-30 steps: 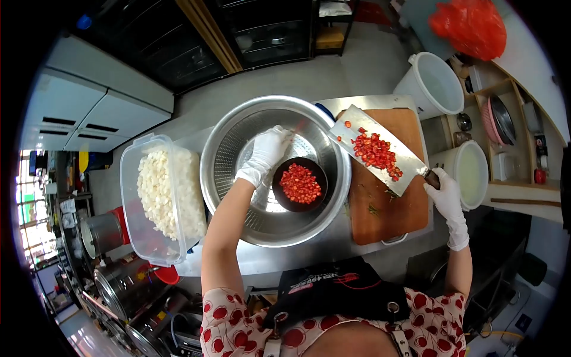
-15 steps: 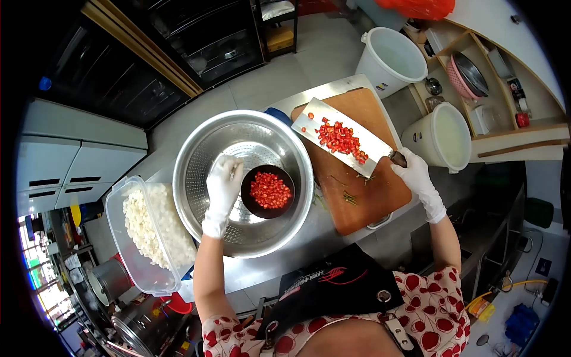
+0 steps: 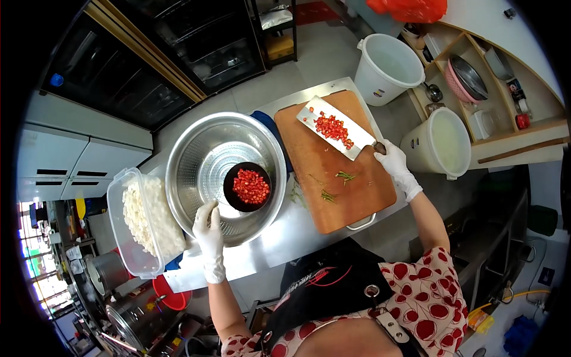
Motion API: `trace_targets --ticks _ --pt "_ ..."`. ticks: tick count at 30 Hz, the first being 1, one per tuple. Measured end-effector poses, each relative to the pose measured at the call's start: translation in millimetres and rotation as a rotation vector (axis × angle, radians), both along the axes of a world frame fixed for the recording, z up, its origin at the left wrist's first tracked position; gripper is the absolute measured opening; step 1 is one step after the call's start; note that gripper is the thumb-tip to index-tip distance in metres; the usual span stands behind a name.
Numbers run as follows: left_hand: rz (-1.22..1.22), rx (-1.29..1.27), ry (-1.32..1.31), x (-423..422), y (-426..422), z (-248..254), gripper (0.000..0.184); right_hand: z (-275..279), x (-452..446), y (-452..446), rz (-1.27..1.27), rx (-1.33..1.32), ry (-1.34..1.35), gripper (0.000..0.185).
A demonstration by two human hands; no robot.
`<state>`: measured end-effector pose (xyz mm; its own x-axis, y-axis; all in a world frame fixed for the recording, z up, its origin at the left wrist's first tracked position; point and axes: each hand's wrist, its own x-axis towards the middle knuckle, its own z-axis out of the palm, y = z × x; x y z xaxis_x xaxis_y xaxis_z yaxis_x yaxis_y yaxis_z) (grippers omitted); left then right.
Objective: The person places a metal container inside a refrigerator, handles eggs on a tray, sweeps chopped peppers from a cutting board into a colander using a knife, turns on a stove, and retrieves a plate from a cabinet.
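Right hand (image 3: 392,163) closed round the cleaver (image 3: 357,138) handle; blade flat over the cutting board (image 3: 345,199), carrying chopped red peppers (image 3: 332,127) – contact unclear. Probably stiff, blade-heavy; loose bits could slide if tilted, so handle grip, blade level. Left hand (image 3: 209,235) by the metal basin (image 3: 193,154) rim – fingers loosely parted, nothing visible held.

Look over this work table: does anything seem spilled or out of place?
Only small litter: green scraps lie loose on the cutting board, apart from the chopped red pieces on the cleaver. They look odd because they resemble leftover trimmings. Nothing else stands out as damaged or spilled.
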<state>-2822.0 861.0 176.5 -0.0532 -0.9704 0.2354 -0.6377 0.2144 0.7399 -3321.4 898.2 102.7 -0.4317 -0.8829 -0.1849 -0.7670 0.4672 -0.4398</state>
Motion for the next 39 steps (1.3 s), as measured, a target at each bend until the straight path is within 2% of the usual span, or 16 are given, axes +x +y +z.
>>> trace_targets --ticks 3,8,10,18,21,23,26,28,29,30,32,34,36,37,38,39 --pt "0.177 0.104 0.165 -7.7 37.2 2.8 0.019 -3.0 -5.1 -4.0 0.011 0.016 -0.005 0.037" --pt "0.376 0.117 0.099 -8.0 86.4 -15.7 0.021 -20.6 -15.1 -4.9 0.127 -0.127 0.045 0.038" --pt "0.421 0.174 0.238 -12.4 104.3 -18.8 0.020 -15.2 -14.1 -5.6 0.145 -0.078 0.035 0.040" --pt "0.694 0.062 0.362 -21.8 190.4 -33.7 0.011 -25.7 -7.0 -1.7 0.152 -0.150 0.117 0.040" --pt "0.770 0.032 0.178 -23.5 225.7 -24.2 0.006 -47.4 -19.8 -5.2 0.223 -0.279 0.005 0.035" --pt "0.860 0.051 0.216 -24.8 248.5 -17.4 0.011 -23.2 -5.9 -5.0 0.290 -0.225 -0.128 0.026" --pt "0.970 0.105 0.357 -15.6 288.4 -30.4 0.014 -20.0 -13.8 -4.5 0.485 -0.296 0.226 0.033" --pt "1.011 0.057 0.236 -9.3 313.5 -34.8 0.015 25.8 11.9 -9.9 0.411 -0.164 0.260 0.038" --pt "1.035 0.067 0.273 -5.2 325.6 -37.3 0.015 11.3 -4.6 -32.6 0.432 -0.290 0.226 0.042" --pt "1.055 0.081 0.310 -0.9 338.6 -38.8 0.016 5.9 -0.1 -47.1 0.391 -0.588 0.429 0.044" --pt "1.110 0.068 0.366 9.5 361.5 -42.3 0.012 63.2 76.5 -57.8 0.426 -0.739 0.264 0.037" --pt "1.198 0.092 0.468 21.0 382.0 -42.0 0.009 116.5 192.5 -34.0 0.487 -0.951 -0.063 0.026" --pt "1.272 0.281 0.476 43.4 402.9 -34.4 0.014 127.6 269.4 -22.5 0.707 -0.950 -0.189 0.016" --pt "1.307 0.378 0.484 54.1 415.3 -32.0 0.017 129.0 307.4 -10.7 0.918 -1.021 -0.274 0.023" --pt "1.347 0.311 0.467 62.7 427.6 -33.7 0.019 128.4 349.8 3.9 1.077 -1.047 -0.423 0.027" --pt "1.390 0.244 0.446 71.5 439.6 -36.5 0.020 122.7 381.8 18.5 1.110 -0.891 -0.460 0.029"
